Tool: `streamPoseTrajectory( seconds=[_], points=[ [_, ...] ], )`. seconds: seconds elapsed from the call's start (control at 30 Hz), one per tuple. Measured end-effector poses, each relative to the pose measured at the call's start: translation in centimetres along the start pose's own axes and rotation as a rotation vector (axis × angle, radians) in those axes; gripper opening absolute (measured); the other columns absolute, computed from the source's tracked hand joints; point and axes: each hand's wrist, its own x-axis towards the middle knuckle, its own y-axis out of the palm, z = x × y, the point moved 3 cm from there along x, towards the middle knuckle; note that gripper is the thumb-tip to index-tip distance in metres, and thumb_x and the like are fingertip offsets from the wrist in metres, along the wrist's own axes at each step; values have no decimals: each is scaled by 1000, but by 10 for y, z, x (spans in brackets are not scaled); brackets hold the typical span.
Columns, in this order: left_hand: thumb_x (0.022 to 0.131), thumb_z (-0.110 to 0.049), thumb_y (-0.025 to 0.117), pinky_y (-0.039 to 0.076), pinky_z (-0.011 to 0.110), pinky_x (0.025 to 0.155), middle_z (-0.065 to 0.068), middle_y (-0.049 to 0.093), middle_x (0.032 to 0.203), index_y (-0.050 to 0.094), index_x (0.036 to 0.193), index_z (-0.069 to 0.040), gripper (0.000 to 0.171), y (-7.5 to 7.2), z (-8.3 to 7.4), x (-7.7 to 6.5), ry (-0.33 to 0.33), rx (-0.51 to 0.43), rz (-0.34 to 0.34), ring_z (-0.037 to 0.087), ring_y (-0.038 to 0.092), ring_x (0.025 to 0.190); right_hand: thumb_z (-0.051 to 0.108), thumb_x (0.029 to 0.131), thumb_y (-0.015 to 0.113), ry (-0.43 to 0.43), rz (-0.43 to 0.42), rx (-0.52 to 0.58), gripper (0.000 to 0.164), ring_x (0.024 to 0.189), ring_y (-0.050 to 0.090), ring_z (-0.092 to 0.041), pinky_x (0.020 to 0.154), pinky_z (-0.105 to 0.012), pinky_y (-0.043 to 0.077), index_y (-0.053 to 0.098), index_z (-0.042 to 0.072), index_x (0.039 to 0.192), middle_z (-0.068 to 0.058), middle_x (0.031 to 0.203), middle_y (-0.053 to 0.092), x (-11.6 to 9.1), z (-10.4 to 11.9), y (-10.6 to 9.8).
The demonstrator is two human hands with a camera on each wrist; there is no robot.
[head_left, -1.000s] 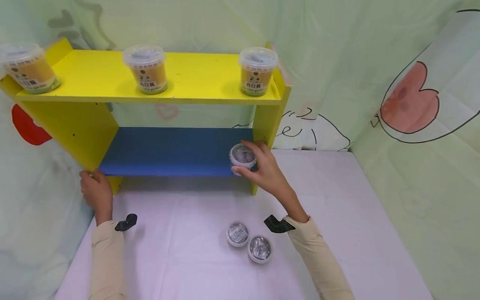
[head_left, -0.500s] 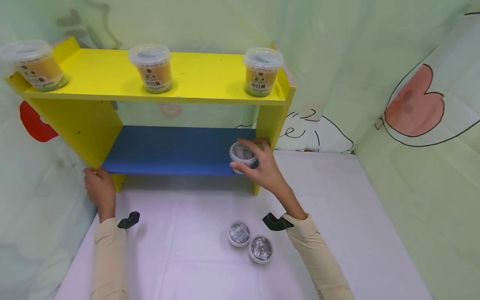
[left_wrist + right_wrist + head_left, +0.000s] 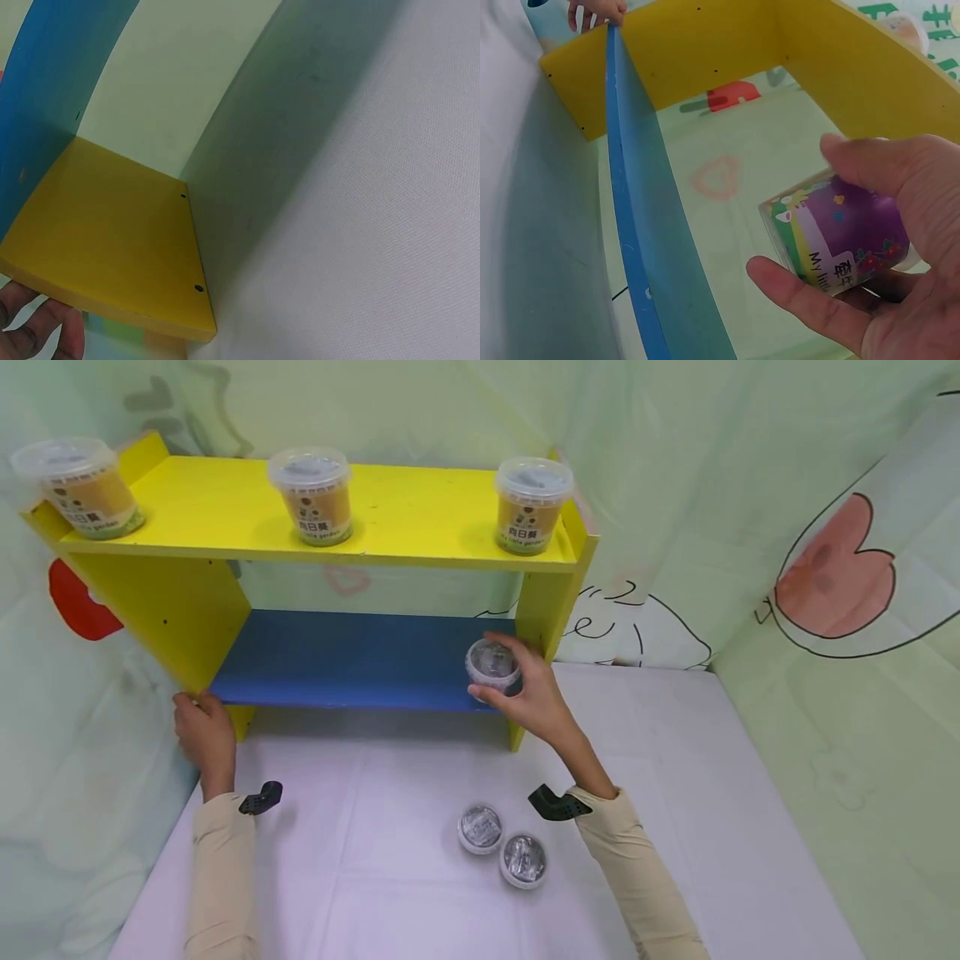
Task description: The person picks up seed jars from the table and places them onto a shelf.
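Observation:
My right hand (image 3: 534, 693) holds a small clear-lidded plastic cup (image 3: 491, 662) at the right end of the blue lower board (image 3: 367, 660). In the right wrist view the cup (image 3: 847, 232) shows a purple label with printed flowers, and thumb and fingers are around its sides. My left hand (image 3: 206, 735) grips the front edge of the shelf unit's yellow left side panel (image 3: 168, 618), level with the blue board. In the left wrist view, curled fingers (image 3: 45, 330) lie against that panel's edge.
Cups with orange labels stand on the yellow top board (image 3: 412, 510): a left cup (image 3: 90, 497), a middle cup (image 3: 315, 502) and a right cup (image 3: 528, 510). Two lidded cups, one (image 3: 480, 828) beside another (image 3: 523, 860), stand on the white-covered table (image 3: 375, 877). Printed cloth (image 3: 817, 760) hangs around.
The whole view has shifted slightly. My right hand and the cup have moved a little further in over the blue board. My left hand keeps its place on the side panel.

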Motion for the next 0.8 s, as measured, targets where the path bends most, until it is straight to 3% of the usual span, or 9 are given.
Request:
streamPoseTrajectory(
  seconds=[0.33,0.6,0.8],
  points=[
    [104,-41,25,33,41,77,23,50,119,40,134,-2,52,0,0,0,6,3,-1,36,50,102,10,78,80,44,40,74,74,112,56,-32,70,-46,56,44,10,143,-17,135,53,1,-3,2],
    [104,-42,25,32,39,76,22,50,120,39,135,-2,52,0,0,1,9,-3,5,35,49,102,9,79,79,23,36,76,74,115,55,-35,76,-52,55,42,7,144,-19,135,54,2,-3,1],
    [104,-42,26,31,38,75,23,50,118,40,133,-2,52,-1,0,0,6,-2,6,35,49,101,7,79,79,35,50,103,76,116,54,-34,66,-47,56,41,9,145,-19,136,53,3,-6,1]
  ],
)
